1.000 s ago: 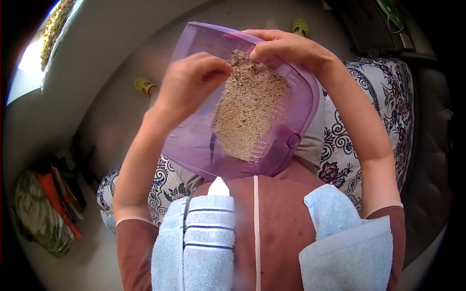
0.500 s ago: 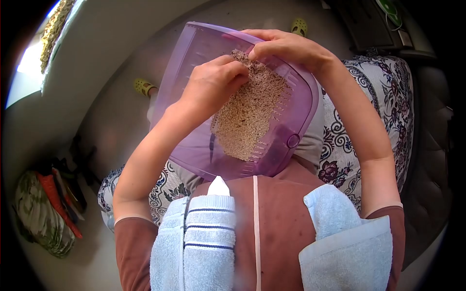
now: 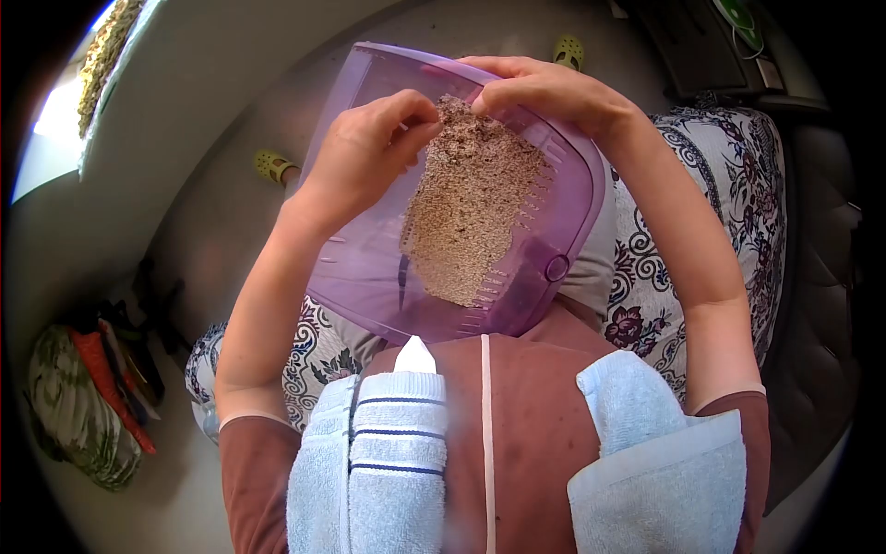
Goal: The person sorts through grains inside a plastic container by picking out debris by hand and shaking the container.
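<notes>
A see-through purple plastic tray (image 3: 577, 208) rests tilted on my lap. A patch of small beige grains (image 3: 466, 217) is spread over its middle, with darker bits among them towards the far end. My right hand (image 3: 540, 90) grips the far right rim, its thumb inside near the grains and its fingers over the edge. Above the tray, at the upper left of the grains, my left hand (image 3: 374, 143) has thumb and forefinger drawn together in a pinch. Whatever may be between those fingertips is too small to make out.
Patterned fabric (image 3: 711, 212) covers the seat under me. Light blue towels (image 3: 397, 462) hang down my front. Yellow-green clogs (image 3: 272, 166) show beyond the tray. Bags (image 3: 78, 406) stand on the floor at left, and a pale ledge (image 3: 175, 102) runs along the upper left.
My left hand has moved left, off the middle of the grains to their upper left edge, uncovering more of them. My right hand and the tray have stayed in place.
</notes>
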